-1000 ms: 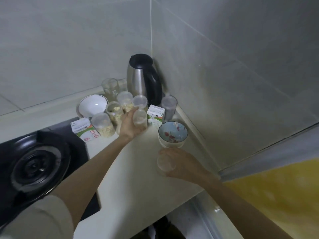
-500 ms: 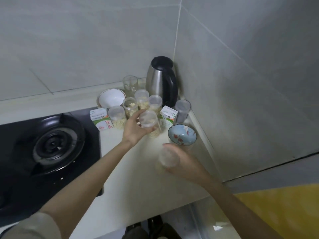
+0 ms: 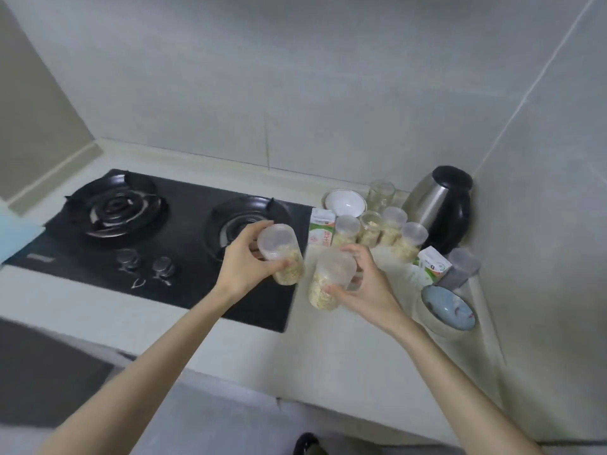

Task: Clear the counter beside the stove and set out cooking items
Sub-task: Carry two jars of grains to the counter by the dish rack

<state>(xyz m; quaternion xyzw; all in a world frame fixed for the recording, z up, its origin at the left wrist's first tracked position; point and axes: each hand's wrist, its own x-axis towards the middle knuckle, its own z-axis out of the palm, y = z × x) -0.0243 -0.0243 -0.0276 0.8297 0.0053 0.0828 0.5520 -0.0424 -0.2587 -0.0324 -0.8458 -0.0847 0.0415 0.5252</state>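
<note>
Single view, worn at head height. It faces forward and down onto the bench corner, wide-angle, with the wall lines bowed. The stove lies left, the kettle far right. Both forearms enter from the lower edge; left hand and right hand sit mid-frame, at arm's reach.

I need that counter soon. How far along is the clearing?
Nothing looks finished. In hand: the left hand grips one filled jar, the right hand a second jar. Left: four jars, two cartons, two bowls and the kettle, not yet moved.
</note>
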